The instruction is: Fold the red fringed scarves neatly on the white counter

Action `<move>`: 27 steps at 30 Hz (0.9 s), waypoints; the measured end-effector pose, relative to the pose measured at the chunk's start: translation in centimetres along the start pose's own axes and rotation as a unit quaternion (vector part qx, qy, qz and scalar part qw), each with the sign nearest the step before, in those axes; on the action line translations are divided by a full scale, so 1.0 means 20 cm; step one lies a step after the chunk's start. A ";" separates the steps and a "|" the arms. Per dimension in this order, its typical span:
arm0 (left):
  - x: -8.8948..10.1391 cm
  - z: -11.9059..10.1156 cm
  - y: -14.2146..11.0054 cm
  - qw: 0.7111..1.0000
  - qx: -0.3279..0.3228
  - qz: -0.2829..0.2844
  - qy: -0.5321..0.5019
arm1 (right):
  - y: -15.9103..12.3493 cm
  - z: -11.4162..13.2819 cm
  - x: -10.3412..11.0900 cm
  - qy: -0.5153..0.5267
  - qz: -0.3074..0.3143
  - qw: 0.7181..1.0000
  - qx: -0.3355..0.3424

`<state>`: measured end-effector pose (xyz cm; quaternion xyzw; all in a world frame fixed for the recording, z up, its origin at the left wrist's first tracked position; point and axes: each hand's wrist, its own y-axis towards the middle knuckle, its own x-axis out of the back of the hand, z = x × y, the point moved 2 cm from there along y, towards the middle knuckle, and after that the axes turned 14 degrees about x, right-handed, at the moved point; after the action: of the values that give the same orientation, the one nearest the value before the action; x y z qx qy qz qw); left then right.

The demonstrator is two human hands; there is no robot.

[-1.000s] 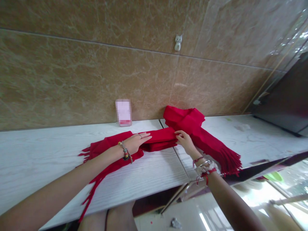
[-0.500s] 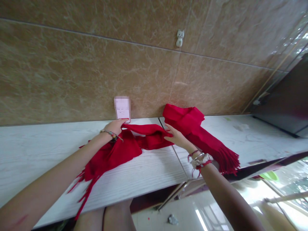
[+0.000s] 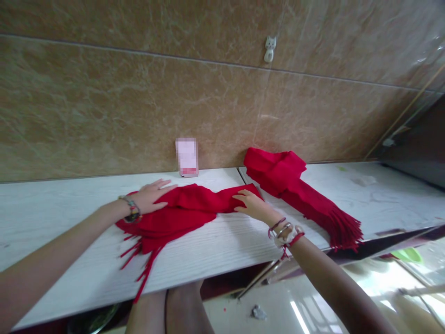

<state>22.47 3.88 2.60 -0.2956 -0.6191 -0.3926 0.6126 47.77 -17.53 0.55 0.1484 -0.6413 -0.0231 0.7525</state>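
A red fringed scarf point(image 3: 187, 211) lies folded across the white wood-grain tabletop point(image 3: 69, 218). My left hand point(image 3: 150, 196) rests flat on its left part, fingers stretched toward the right. My right hand point(image 3: 251, 204) presses flat on the scarf's right end, near the seam between two table panels. Fringe point(image 3: 142, 260) trails from the left end toward the front edge. A second red scarf point(image 3: 295, 185), also fringed, lies bunched to the right against the wall.
A brown marble-tiled wall point(image 3: 104, 102) stands right behind the table. A small pink-and-white card point(image 3: 187, 157) leans against it. A white cat-shaped hook point(image 3: 268, 48) is fixed on the wall. A dark object point(image 3: 420, 144) is at the far right. Shiny floor lies below.
My left hand lifted the scarf's left part toward the wall, then laid it down; it is now flat and further left. My right hand moved left onto the scarf's end. The view shifted slightly.
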 end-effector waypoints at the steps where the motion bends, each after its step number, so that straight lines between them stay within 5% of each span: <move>1: 0.01 -0.16 0.03 1.000 -0.023 0.005 0.003 | 0.01 0.00 0.00 -0.012 0.004 1.000 0.001; 4: 0.02 -0.57 0.13 0.995 -0.102 0.008 0.007 | 0.03 0.00 0.01 -0.033 0.024 0.999 0.028; 7: -0.01 -0.76 0.21 0.994 -0.110 0.015 0.024 | 0.04 -0.02 0.05 -0.044 0.054 0.996 0.055; 13: -0.02 -0.63 0.37 0.993 -0.050 0.039 -0.099 | 0.08 -0.07 0.08 -0.094 0.101 0.990 0.008; 18: 0.00 -0.59 0.43 0.987 -0.051 0.034 -0.147 | 0.08 -0.09 0.08 -0.102 0.061 0.991 -0.059; 27: -0.04 -0.64 0.37 0.973 -0.210 -0.025 -0.090 | -0.04 -0.05 0.07 -0.016 -0.057 0.990 0.130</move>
<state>35.51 -3.05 2.00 -0.4364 -0.5825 -0.5009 0.4684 49.05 -18.34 1.63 0.2803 -0.6412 0.0153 0.7142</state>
